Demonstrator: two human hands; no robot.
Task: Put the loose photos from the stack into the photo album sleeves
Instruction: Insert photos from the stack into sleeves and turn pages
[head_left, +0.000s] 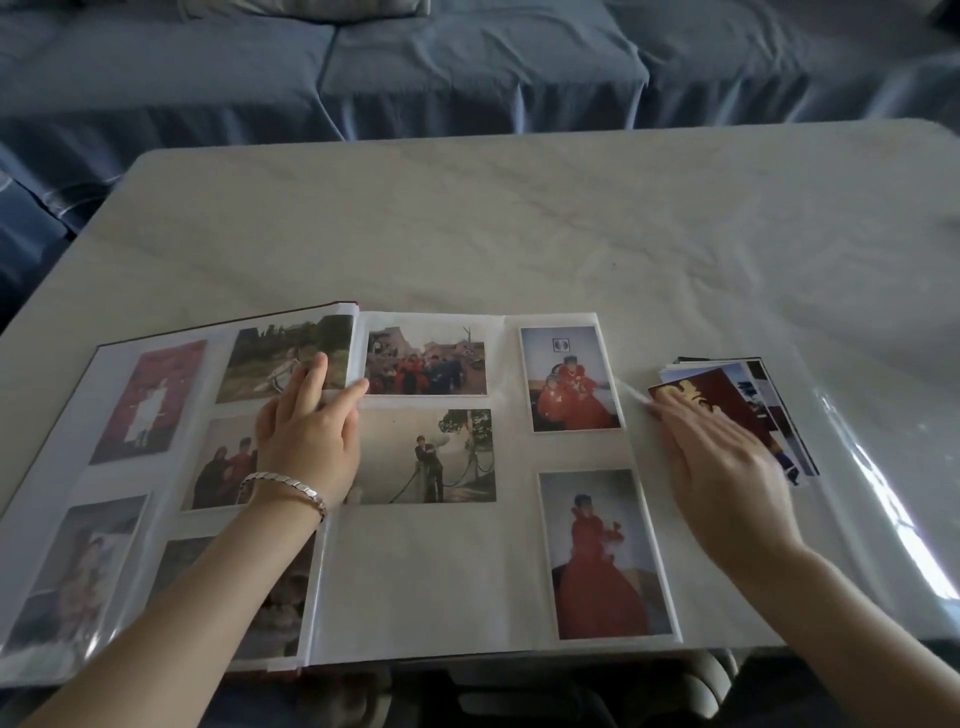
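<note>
An open photo album lies flat at the table's near edge, with several photos in its clear sleeves on both pages. My left hand, wearing a silver bracelet, rests with straight fingers on the album near the centre fold. To the right of the album a fanned stack of loose photos lies on the table, a dark red photo with a gold pattern on top. My right hand lies flat over the near left part of that stack, fingers extended. The lower middle sleeve of the right page holds no photo.
The table has a pale marble-look top under a clear plastic cover that wrinkles and shines at the right. A sofa under a blue cover runs behind the table and round its left side.
</note>
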